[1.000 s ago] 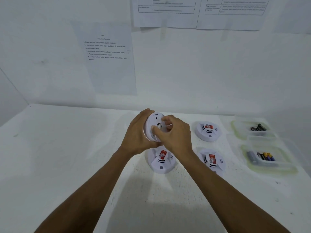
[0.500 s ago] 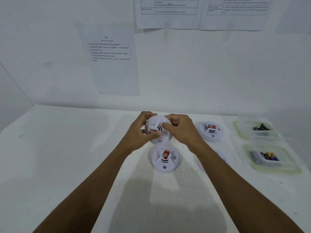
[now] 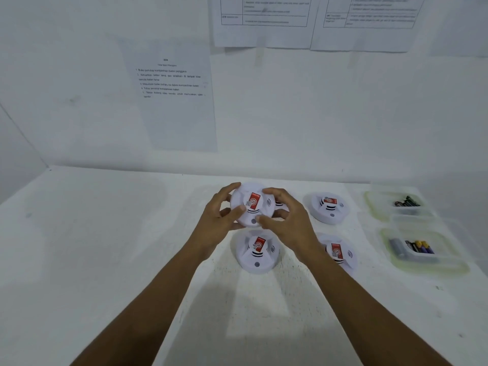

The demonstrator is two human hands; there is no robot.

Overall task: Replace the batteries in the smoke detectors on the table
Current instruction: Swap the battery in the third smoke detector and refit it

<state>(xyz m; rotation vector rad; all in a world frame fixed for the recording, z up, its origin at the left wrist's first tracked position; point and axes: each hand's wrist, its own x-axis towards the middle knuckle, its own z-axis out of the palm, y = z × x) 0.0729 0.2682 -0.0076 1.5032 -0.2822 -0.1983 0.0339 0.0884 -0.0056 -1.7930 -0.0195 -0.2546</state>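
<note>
I hold a white round smoke detector (image 3: 252,204) above the table, its red-labelled face turned up toward me. My left hand (image 3: 220,220) grips its left rim and my right hand (image 3: 286,223) grips its right rim. Three more detectors lie face up on the table: one (image 3: 257,253) right below the held one, one (image 3: 328,207) at the back right, and one (image 3: 339,253) partly hidden behind my right forearm. A sliver of another red label shows behind my right fingers.
Two clear plastic tubs stand at the right: the far tub (image 3: 377,204) holds dark batteries, the near tub (image 3: 396,260) holds batteries with yellow and purple ends. Printed sheets hang on the white wall (image 3: 290,114) behind the table (image 3: 105,247).
The held detector has been turned over, from its back side facing me to its red-labelled front facing me. Both hands shifted to grip its rim.
</note>
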